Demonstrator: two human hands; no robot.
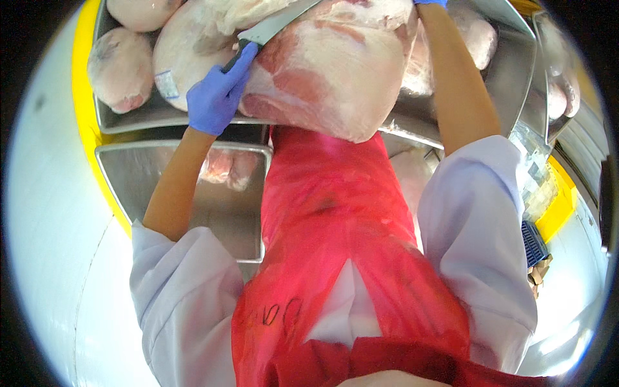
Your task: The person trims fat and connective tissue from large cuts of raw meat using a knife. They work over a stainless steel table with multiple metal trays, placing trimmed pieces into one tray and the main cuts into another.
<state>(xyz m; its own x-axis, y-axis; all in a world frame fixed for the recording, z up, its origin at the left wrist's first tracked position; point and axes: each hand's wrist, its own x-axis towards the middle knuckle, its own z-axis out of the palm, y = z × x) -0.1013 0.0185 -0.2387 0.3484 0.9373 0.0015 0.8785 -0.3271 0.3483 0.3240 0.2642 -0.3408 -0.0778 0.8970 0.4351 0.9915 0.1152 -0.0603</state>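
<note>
A large slab of raw pink meat with white fat (335, 64) lies on a steel worktop (148, 119) in front of me. My left hand (216, 97), in a blue glove, grips the dark handle of a knife (274, 24). The blade lies flat against the top left of the slab. My right arm reaches along the slab's right side. Only a sliver of my right hand (430, 2) in its blue glove shows at the top edge, and what it touches is hidden. A red apron (335, 245) covers my front.
More pale meat cuts (119, 68) lie at the worktop's left, one with a small label. A lower steel tray (161, 174) holds a piece of meat (225, 168). Further cuts (477, 39) sit at the right. A yellow edge (87, 97) borders the white floor.
</note>
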